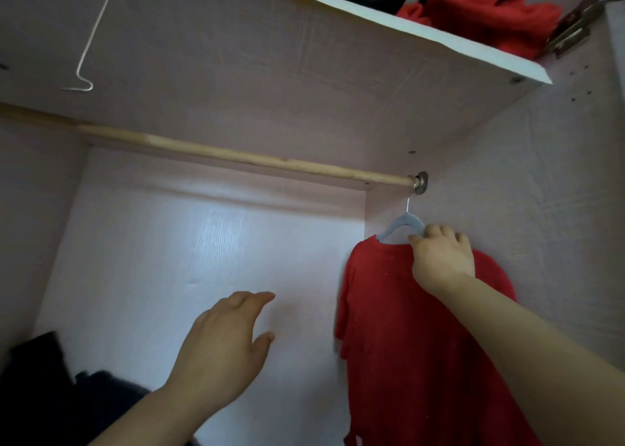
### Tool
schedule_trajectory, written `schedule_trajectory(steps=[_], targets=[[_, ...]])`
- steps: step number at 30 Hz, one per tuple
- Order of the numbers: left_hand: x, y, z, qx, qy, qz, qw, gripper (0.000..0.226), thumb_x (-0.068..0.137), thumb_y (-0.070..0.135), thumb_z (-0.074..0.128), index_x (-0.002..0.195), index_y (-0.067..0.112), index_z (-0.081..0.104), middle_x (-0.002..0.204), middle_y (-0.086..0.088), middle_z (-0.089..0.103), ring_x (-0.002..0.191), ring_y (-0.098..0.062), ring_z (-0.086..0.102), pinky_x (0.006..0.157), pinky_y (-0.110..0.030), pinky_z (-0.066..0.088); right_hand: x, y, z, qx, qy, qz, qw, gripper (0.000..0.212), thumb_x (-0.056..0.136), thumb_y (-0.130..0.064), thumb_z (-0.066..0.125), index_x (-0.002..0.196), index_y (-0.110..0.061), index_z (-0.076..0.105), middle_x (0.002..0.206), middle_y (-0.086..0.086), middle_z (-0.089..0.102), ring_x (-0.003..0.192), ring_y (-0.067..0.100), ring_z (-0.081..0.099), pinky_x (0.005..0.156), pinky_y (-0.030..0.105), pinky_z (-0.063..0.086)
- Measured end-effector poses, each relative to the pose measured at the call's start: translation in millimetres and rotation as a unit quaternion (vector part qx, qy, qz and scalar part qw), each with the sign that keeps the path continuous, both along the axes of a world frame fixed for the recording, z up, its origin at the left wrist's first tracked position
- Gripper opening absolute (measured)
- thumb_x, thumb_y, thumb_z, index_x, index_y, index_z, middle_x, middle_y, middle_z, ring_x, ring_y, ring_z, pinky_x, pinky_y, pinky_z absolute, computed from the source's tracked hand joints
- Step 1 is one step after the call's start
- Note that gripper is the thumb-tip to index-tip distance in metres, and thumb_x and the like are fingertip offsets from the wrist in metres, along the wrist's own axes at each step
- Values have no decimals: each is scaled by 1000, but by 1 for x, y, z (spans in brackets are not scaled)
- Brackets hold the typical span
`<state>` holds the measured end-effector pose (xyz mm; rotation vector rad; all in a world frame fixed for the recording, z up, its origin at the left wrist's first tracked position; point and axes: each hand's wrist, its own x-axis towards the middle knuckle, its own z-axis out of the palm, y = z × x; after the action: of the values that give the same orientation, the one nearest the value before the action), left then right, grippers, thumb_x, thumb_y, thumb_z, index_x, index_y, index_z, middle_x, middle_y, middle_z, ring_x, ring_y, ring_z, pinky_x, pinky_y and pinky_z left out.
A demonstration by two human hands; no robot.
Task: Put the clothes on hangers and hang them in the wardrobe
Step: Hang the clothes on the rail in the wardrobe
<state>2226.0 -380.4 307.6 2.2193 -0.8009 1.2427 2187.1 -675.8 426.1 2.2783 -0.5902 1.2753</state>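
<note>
A red T-shirt hangs on a grey hanger whose metal hook sits over the far right end of the wooden rail, close to the wardrobe's right wall. My right hand grips the hanger's right shoulder together with the shirt's collar. My left hand hovers lower, in the middle of the wardrobe, fingers spread and empty, well left of the shirt.
A bare wire hanger dangles from the shelf underside at upper left. Red and dark clothes lie on the top shelf. Dark clothes are piled at the bottom left. A door hinge is at the upper right.
</note>
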Motion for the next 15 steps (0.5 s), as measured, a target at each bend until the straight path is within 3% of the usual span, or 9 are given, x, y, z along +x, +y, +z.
schedule_trajectory(steps=[4, 15], targets=[[-10, 12, -11, -7, 32, -18, 999, 51, 91, 39, 49, 139, 36, 31, 137, 14, 42, 123, -6, 41, 100, -19, 30, -8, 24, -39, -18, 41, 41, 998, 39, 87, -21, 45, 125, -27, 51, 126, 2, 48, 114, 24, 45, 94, 37, 35], [-60, 75, -100, 66, 175, -22, 982, 53, 92, 36, 49, 141, 25, 32, 140, -1, 41, 124, -19, 41, 101, -32, 33, -84, 126, -200, 95, 222, 90, 966, 54, 86, -24, 49, 138, -32, 36, 132, -2, 44, 117, 22, 45, 95, 35, 35]])
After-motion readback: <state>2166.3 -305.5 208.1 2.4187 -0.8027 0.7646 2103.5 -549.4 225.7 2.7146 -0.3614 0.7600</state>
